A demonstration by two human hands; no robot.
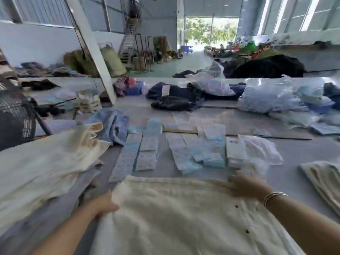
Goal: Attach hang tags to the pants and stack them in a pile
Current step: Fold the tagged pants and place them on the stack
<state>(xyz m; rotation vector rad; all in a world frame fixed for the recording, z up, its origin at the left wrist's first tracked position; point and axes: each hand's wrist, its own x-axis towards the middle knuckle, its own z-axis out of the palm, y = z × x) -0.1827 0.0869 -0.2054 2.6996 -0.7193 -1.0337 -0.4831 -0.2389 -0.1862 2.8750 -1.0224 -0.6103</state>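
Lying flat across the near part of the grey table (287, 126): cream pants (184, 214), two dark buttons showing toward their right side. Gripping the left edge of these pants: the left hand (105, 206), fingers curled around the fabric fold. Pinching the far right corner of the same pants: the right hand (247, 186), fingers closed on the cloth edge, thin bangles (274, 196) circling its wrist. Spreading out just beyond the pants, in rows on the table: pale blue and white hang tags (147, 155), some overlapping, a thicker white bundle of them sitting at the right end near crumpled clear plastic (261, 150). Resting to the left, partly over blue cloth: a heap of more cream pants (46, 162), well blurred. Peeking in at the right edge: another folded cream garment (323, 179). Piling up farther back on the table: dark clothes (174, 96) and clear plastic bags (272, 96). Standing at the left edge: a dark fan cage (14, 115). Opening beyond: a large hall with a bright doorway (207, 33).
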